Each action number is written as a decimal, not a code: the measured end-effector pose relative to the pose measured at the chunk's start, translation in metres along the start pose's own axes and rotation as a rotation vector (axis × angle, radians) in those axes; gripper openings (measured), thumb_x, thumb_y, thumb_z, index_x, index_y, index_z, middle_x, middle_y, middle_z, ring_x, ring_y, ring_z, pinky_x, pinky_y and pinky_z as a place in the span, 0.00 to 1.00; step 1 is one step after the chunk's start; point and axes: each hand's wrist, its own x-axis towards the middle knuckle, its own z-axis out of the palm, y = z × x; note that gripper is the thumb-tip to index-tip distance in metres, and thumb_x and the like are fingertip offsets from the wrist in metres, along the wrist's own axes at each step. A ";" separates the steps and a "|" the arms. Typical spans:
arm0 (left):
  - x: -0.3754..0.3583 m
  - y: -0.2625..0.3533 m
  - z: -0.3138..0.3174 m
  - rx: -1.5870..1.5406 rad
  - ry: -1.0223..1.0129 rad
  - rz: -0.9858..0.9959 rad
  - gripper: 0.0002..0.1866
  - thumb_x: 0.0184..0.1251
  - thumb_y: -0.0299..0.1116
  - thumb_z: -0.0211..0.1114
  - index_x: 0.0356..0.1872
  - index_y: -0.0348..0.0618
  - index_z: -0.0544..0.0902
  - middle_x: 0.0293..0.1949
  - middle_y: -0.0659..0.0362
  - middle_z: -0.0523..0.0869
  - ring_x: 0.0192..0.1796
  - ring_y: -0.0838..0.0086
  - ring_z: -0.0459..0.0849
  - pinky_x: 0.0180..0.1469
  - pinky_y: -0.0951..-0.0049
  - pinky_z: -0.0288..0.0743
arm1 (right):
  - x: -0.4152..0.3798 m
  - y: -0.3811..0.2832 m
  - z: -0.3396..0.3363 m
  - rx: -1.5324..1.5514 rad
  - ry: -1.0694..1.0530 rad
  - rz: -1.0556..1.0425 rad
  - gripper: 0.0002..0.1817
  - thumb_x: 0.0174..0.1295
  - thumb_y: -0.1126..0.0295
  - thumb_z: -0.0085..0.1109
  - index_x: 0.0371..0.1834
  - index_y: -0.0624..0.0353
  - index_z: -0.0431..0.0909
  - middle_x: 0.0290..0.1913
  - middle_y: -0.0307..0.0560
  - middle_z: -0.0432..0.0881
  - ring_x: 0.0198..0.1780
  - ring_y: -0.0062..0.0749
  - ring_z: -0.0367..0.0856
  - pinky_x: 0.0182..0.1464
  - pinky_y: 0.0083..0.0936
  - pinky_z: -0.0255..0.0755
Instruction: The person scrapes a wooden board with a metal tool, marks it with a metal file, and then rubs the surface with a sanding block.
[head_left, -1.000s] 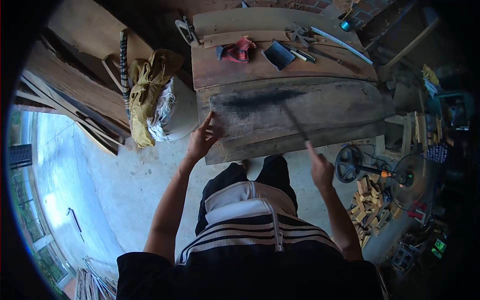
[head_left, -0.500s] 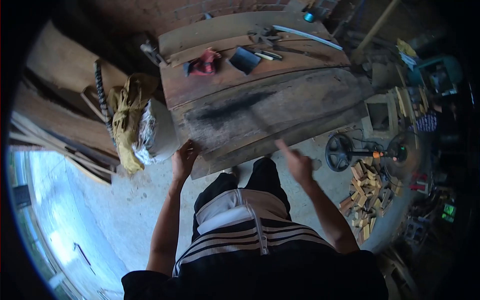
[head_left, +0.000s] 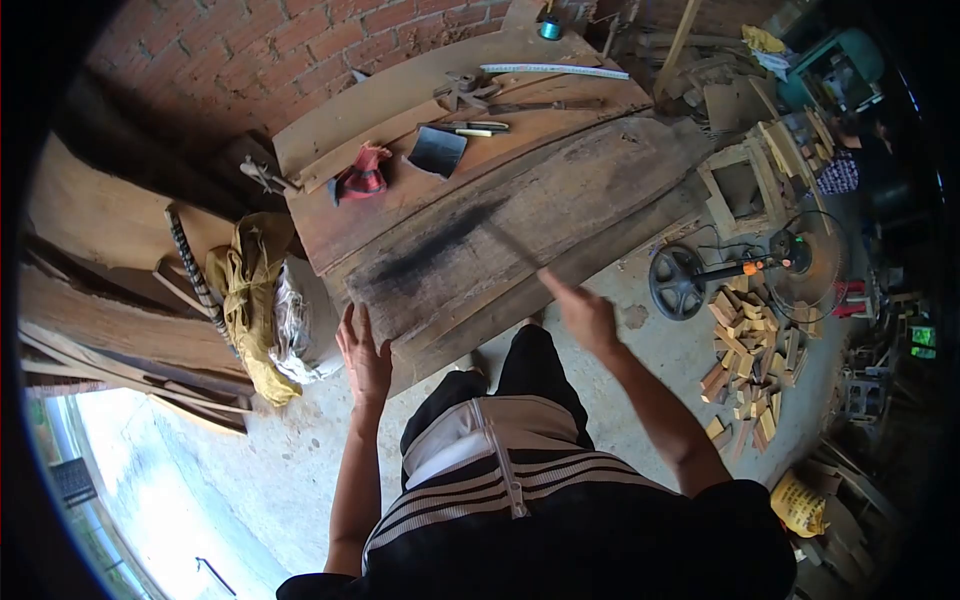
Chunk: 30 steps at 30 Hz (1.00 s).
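Note:
A worn wooden plank (head_left: 590,185) with a dark smear lies across the bench in front of me. My right hand (head_left: 588,318) is closed round the near end of a thin dark flat tool (head_left: 512,243), which points up and left over the plank. What the tool is made of cannot be made out. My left hand (head_left: 362,355) is raised by the plank's lower left corner, fingers apart and holding nothing. Farther back on the bench lie a red checked cloth (head_left: 362,172), a dark square sheet (head_left: 437,151) and a pale-handled tool (head_left: 482,129).
Beyond these are a white strip (head_left: 555,70) and a blue-green spool (head_left: 549,28). A yellow-brown sack (head_left: 250,290) stands left of the bench. On the right are a fan (head_left: 800,262), piled wood blocks (head_left: 750,360), a wooden frame (head_left: 715,200) and a person (head_left: 860,165).
The view has turned and shifted. My left hand has opened and come off the plank's corner. My right hand still holds the tool, which now shows more clearly.

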 end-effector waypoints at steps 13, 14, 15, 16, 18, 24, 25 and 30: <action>0.057 0.116 0.061 0.104 -0.339 0.427 0.34 0.67 0.35 0.69 0.72 0.37 0.69 0.76 0.42 0.65 0.77 0.50 0.65 0.75 0.57 0.66 | 0.016 0.038 -0.012 0.012 0.172 0.077 0.33 0.67 0.73 0.57 0.75 0.31 0.71 0.26 0.53 0.82 0.26 0.50 0.84 0.27 0.45 0.76; 0.062 0.120 0.065 0.085 -0.326 0.426 0.34 0.67 0.35 0.69 0.72 0.37 0.69 0.75 0.42 0.66 0.77 0.50 0.65 0.75 0.56 0.66 | 0.022 0.024 -0.010 0.039 0.107 0.051 0.33 0.67 0.73 0.57 0.75 0.32 0.71 0.27 0.52 0.82 0.26 0.50 0.85 0.27 0.45 0.76; 0.067 0.124 0.068 0.067 -0.313 0.421 0.34 0.66 0.36 0.69 0.71 0.37 0.69 0.74 0.42 0.68 0.77 0.50 0.65 0.74 0.55 0.66 | 0.029 0.008 -0.008 0.068 0.040 0.022 0.33 0.67 0.73 0.58 0.75 0.32 0.71 0.28 0.51 0.82 0.27 0.49 0.85 0.28 0.45 0.77; 0.072 0.130 0.069 0.070 -0.313 0.404 0.34 0.66 0.36 0.69 0.71 0.37 0.69 0.74 0.42 0.68 0.77 0.50 0.65 0.74 0.55 0.66 | 0.035 -0.003 -0.003 0.040 -0.018 -0.014 0.33 0.67 0.72 0.59 0.76 0.32 0.70 0.29 0.50 0.82 0.27 0.50 0.85 0.28 0.44 0.78; 0.082 0.143 0.069 -0.011 -0.227 0.379 0.34 0.66 0.36 0.69 0.72 0.37 0.69 0.71 0.42 0.72 0.74 0.50 0.68 0.73 0.56 0.67 | 0.045 -0.004 0.005 0.022 -0.023 -0.077 0.36 0.64 0.73 0.61 0.76 0.30 0.69 0.28 0.50 0.81 0.25 0.48 0.84 0.27 0.42 0.79; 0.101 0.183 0.069 0.093 -0.156 0.337 0.35 0.66 0.39 0.69 0.73 0.42 0.69 0.68 0.46 0.72 0.70 0.52 0.71 0.76 0.53 0.62 | 0.041 0.060 -0.034 0.001 -0.100 -0.108 0.37 0.63 0.76 0.61 0.76 0.33 0.70 0.27 0.48 0.80 0.23 0.45 0.83 0.25 0.39 0.78; 0.103 0.184 0.074 0.150 -0.047 0.379 0.36 0.66 0.40 0.69 0.74 0.43 0.68 0.68 0.46 0.72 0.71 0.52 0.70 0.77 0.51 0.60 | 0.040 0.071 -0.042 0.015 -0.140 -0.100 0.36 0.63 0.77 0.59 0.76 0.35 0.71 0.28 0.48 0.80 0.24 0.46 0.82 0.26 0.39 0.78; 0.120 0.196 0.106 0.284 -0.158 0.324 0.38 0.74 0.52 0.60 0.79 0.44 0.62 0.81 0.51 0.59 0.82 0.55 0.56 0.83 0.50 0.44 | 0.046 0.126 -0.063 0.014 -0.178 -0.184 0.37 0.62 0.77 0.61 0.75 0.33 0.72 0.25 0.47 0.77 0.20 0.41 0.80 0.25 0.37 0.76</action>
